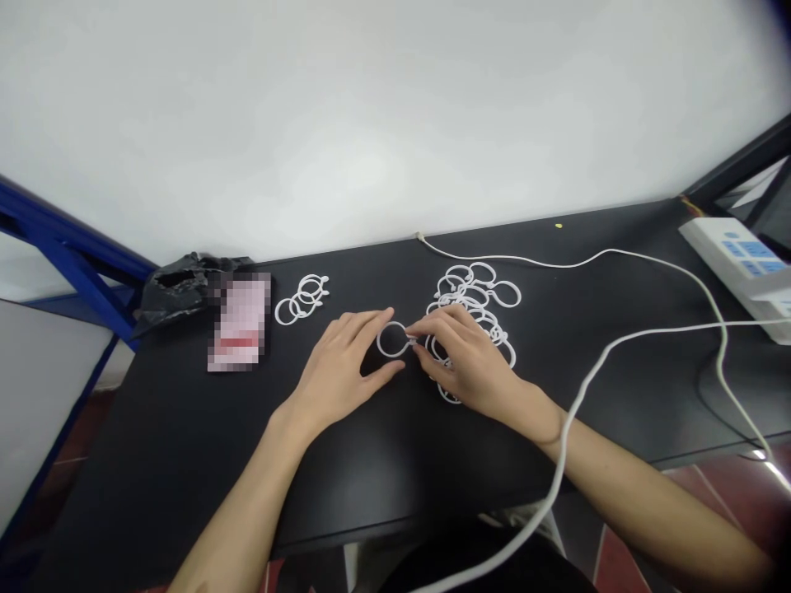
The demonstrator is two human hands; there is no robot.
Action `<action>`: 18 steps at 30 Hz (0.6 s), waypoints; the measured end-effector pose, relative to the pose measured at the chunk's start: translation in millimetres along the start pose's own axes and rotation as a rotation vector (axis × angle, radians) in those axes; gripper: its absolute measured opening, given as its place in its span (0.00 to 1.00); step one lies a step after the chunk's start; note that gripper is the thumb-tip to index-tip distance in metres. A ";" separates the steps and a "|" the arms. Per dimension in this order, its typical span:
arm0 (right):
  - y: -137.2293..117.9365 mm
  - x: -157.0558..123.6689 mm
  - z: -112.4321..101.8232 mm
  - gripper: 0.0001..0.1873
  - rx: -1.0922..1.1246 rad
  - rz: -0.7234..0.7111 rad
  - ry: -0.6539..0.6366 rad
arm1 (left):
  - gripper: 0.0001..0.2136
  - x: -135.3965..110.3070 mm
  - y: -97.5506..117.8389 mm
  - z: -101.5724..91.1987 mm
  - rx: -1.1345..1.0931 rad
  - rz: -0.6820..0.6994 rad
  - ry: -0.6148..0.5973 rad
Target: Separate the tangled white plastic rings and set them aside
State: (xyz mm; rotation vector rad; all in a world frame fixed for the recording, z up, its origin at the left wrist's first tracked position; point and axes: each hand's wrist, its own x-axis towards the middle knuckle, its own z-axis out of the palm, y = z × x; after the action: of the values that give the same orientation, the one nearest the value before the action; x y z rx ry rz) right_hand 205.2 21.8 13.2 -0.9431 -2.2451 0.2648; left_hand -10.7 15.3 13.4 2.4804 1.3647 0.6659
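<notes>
A single white plastic ring [393, 339] lies between my two hands on the black table [185, 428]. My left hand [346, 362] curves around its left side, with fingertip and thumb touching the rim. My right hand [463, 354] pinches the ring's right edge between thumb and forefinger. Under and behind my right hand lies a pile of several white rings [475, 296]. A smaller group of white rings [302, 299] rests to the left of my left hand.
A crumpled black bag [179, 288] and a blurred pink card [241, 323] sit at the table's left. White cables [618, 346] run across the right side to a white power strip [741, 259]. A blue metal frame [74, 255] stands at far left.
</notes>
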 end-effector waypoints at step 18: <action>5.6 1.9 -7.0 0.09 0.138 -0.129 -0.024 | 0.22 3.1 7.1 -6.1 -0.399 -0.133 -0.172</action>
State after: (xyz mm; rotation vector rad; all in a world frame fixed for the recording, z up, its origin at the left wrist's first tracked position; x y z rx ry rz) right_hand 212.0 26.7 17.1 -0.7231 -2.2665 0.3683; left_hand -7.0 13.9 22.5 2.0626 1.1868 0.6095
